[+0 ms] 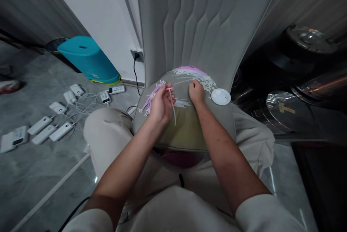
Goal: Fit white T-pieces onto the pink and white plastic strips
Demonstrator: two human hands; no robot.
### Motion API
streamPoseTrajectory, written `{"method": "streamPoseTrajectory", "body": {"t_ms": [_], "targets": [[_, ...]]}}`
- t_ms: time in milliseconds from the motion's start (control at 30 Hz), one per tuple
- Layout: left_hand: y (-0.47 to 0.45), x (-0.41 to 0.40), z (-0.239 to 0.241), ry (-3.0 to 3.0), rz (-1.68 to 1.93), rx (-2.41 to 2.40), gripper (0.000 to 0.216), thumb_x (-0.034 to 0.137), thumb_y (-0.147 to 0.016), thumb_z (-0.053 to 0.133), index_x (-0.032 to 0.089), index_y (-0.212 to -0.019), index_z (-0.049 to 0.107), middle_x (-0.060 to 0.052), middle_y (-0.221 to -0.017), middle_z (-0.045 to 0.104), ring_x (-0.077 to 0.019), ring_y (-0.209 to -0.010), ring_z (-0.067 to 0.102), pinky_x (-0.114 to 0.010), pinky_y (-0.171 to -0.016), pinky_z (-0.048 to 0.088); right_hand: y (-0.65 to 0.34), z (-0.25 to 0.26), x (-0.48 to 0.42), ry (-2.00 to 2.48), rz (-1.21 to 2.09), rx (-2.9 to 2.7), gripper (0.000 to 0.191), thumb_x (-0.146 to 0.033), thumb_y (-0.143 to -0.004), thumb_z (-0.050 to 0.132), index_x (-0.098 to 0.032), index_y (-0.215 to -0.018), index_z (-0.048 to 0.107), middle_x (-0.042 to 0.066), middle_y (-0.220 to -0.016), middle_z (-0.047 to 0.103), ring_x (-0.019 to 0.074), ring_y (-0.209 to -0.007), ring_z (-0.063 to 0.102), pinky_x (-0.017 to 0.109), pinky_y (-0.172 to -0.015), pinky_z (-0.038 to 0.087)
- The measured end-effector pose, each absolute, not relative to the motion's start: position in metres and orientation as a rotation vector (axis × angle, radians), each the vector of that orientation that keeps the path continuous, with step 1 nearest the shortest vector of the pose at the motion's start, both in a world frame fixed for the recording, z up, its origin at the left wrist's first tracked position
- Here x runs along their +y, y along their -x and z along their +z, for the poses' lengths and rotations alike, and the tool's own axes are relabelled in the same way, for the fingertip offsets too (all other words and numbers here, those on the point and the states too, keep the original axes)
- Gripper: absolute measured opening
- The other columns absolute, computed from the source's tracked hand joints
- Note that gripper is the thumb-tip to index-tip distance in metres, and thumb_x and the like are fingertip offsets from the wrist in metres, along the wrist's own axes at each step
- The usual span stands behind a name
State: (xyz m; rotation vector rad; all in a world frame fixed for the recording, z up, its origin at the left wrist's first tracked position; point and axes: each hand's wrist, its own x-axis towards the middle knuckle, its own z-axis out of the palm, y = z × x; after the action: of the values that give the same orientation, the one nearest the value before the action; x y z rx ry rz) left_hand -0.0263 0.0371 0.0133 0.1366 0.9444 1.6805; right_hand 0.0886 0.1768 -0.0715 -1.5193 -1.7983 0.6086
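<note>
On the grey chair seat (187, 130) in front of me lie several thin white and pink plastic strips. My left hand (160, 106) is closed on a bundle of strips (151, 98) that fans out to the left, with one white strip (172, 105) hanging down from its fingers. My right hand (196, 92) is curled into a pinch on the loose pile of strips (199, 76) at the back of the seat. What its fingertips hold is hidden. A round white lid (221, 96) lies just right of that hand.
The chair's padded grey backrest (206, 18) rises behind the seat. Several white power banks (51, 123) with cables lie on the grey floor at left, near a turquoise stool (88, 58) and a wall socket (137, 55). Shiny metal pots (284, 112) stand at right.
</note>
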Motion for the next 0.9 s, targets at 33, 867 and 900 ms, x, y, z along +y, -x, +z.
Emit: {"method": "streamPoseTrajectory", "body": {"t_ms": [33, 867, 900], "targets": [[0.029, 0.033, 0.007, -0.116, 1.671, 0.936, 0.035, 0.035, -0.101, 0.043, 0.022, -0.08, 0.069, -0.001, -0.072, 0.06, -0.0069, -0.052, 0.048, -0.022, -0.051, 0.038, -0.089, -0.071, 0.176, 1.515, 0.615, -1.794, 0.02, -0.019, -0.087, 0.043, -0.023, -0.069, 0.051, 0.001, -0.07, 0.055, 0.0183, -0.072, 0.045, 0.029, -0.073, 0.034], [0.017, 0.024, -0.019, -0.365, 1.614, 0.994, 0.038, 0.042, -0.101, 0.047, 0.02, -0.1, 0.077, -0.007, -0.118, 0.075, -0.0174, -0.109, 0.066, -0.028, -0.093, 0.047, -0.117, -0.056, 0.054, 1.033, 1.315, -1.549, 0.045, -0.068, -0.08, 0.062, -0.023, -0.087, 0.063, -0.001, -0.072, 0.061, 0.0133, -0.063, 0.051, 0.026, -0.059, 0.043], [0.014, 0.022, -0.02, -0.419, 1.606, 0.988, 0.037, 0.044, -0.1, 0.049, 0.02, -0.102, 0.077, -0.007, -0.122, 0.074, -0.0187, -0.113, 0.066, -0.03, -0.097, 0.047, -0.115, -0.055, 0.051, 1.008, 1.329, -1.549, 0.045, -0.067, -0.08, 0.063, -0.023, -0.088, 0.064, -0.001, -0.075, 0.062, 0.0135, -0.065, 0.052, 0.026, -0.061, 0.044]]}}
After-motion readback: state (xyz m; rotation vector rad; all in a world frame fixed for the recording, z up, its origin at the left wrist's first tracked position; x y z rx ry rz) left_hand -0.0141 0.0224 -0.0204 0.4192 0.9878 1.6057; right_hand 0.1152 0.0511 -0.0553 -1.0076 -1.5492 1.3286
